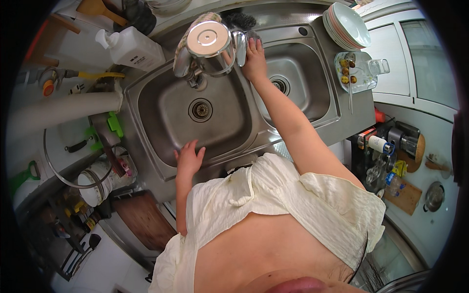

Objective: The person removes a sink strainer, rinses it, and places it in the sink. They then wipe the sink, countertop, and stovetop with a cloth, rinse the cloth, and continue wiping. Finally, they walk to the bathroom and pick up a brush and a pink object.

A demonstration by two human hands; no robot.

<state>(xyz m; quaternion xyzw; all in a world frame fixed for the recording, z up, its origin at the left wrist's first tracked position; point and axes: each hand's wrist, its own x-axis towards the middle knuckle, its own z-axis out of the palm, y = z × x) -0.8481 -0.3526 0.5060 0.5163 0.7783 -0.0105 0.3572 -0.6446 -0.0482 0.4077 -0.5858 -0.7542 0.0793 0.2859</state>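
Observation:
A double-bowl stainless steel sink [234,135] lies before me. My right hand [255,60] reaches to the back divider, its fingertips on a grey scouring pad [253,35]; whether it grips the pad cannot be told. Just left of that hand is the chrome lever [239,47] of a faucet-mounted water filter [210,47]. A checked cloth [209,17] hangs behind the filter. A dark wire scourer [240,22] lies at the sink's back rim. My left hand [189,157] hovers at the near edge of the left bowl, fingers apart, holding nothing.
At the back right, stacked plates [348,27] stand beside a glass tray [340,82] with small round fruits, chopsticks and a glass cup. A white pump bottle [137,49] is at the back left. Bowls [89,186] sit in a rack at left, near a wooden cutting board [144,219].

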